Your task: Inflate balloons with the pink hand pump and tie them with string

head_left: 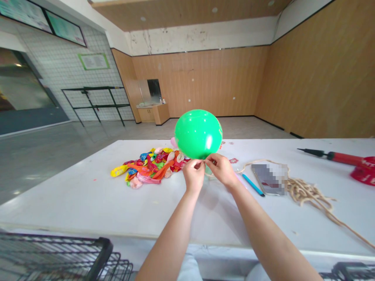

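Note:
An inflated green balloon (198, 133) stands above my two hands, its neck end pointing down at my fingers. My left hand (193, 173) pinches the neck from the left. From the right, the fingertips of my right hand (220, 168) close on the same neck, touching or nearly touching the left fingertips. The neck itself is mostly hidden by the fingers. Left of my hands lies a pile of uninflated balloons (152, 166) in many colours. A blue pen (253, 185) with a dark tip rests on the table, right of my right hand.
On the white table (117, 210) lie a phone (269, 178), a tangle of beige rope (307, 191) and a red and black hand pump (336, 157) at the right. Black wire baskets (58, 249) stand along the near edge. A metal rack (99, 105) stands far left.

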Tool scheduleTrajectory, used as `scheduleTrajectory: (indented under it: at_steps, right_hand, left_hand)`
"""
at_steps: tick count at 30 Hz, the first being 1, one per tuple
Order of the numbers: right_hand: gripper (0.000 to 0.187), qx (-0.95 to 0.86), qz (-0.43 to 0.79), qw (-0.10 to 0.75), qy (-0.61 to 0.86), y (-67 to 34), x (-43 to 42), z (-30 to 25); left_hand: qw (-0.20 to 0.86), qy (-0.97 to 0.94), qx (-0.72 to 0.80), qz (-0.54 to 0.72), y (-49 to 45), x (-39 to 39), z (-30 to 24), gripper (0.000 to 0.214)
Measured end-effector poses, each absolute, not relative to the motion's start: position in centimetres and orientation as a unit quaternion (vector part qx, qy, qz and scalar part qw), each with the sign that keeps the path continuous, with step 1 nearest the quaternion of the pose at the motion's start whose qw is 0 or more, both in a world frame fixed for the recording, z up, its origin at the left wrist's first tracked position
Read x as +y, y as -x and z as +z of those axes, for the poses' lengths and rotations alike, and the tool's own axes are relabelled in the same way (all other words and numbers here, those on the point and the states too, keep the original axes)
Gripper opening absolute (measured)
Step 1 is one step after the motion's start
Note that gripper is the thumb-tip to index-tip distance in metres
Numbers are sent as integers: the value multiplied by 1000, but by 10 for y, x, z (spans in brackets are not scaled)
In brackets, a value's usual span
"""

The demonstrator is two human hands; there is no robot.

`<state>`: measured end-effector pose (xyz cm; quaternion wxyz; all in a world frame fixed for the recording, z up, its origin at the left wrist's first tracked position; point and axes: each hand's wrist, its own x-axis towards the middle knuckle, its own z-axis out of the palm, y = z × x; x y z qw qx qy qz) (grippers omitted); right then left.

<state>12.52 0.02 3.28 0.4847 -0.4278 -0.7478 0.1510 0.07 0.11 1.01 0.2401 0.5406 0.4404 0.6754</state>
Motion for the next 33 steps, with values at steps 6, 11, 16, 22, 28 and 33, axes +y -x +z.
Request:
scheduleTrajectory:
  at_steps: [6, 11, 16, 22, 28, 33]
  right_hand:
    - [15, -744, 171, 478, 434, -128, 3, 29]
    - [18, -754, 197, 474, 410, -129, 2, 30]
    - [27, -746, 266, 489, 366, -126, 1, 32]
    - [34, -690, 348, 531, 348, -126, 8, 45]
    - [32, -715, 406, 477, 312, -109, 22, 79]
    - [39, -674, 410, 504, 352, -106, 29, 59]
  left_hand:
    - [171, -611, 421, 649, 7, -3, 14, 7]
    - [132, -650, 420, 620, 11, -4, 16, 11]
    - [100, -642, 441, 619, 9, -5, 14, 20]
    - [158, -590, 467, 639, 4, 3, 4, 15]
    - [327, -484, 482, 653, -1, 11, -7, 19]
    - [413, -401, 438, 691, -1, 9, -3, 20]
